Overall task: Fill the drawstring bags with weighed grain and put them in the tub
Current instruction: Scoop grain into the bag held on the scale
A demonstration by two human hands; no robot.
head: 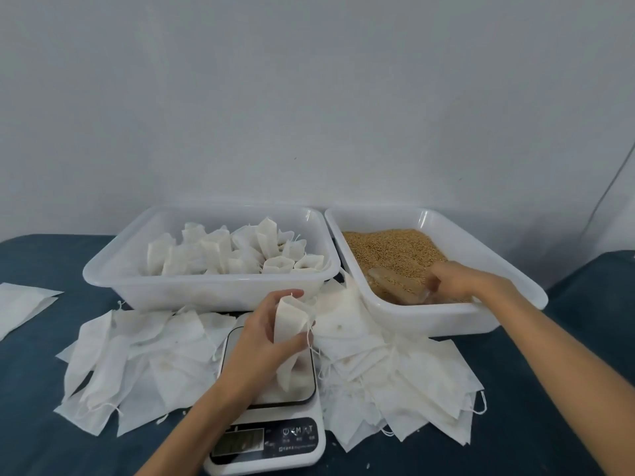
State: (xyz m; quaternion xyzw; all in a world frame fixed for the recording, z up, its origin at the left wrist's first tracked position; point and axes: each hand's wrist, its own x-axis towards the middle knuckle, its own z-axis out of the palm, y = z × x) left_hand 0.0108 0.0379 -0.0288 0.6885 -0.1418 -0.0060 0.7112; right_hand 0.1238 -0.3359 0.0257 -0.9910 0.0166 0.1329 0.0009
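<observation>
The left hand (266,333) grips an empty bag (292,324) upright above the scale (271,420), which stands on the table (549,424). The right hand (453,281) is closed around a clear scoop (395,285) lying in the grain (395,249) of the right tub (481,317). The left tub (144,283) holds filled bags (233,252). Loose flat bags (137,359) crowd both sides of the scale, some pressed against the tubs' front walls.

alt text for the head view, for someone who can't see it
A person's left hand holds an empty drawstring bag over a kitchen scale while the right hand grips a clear scoop in a tub of grain. A second tub holds filled bags; flat empty bags litter the blue table.
</observation>
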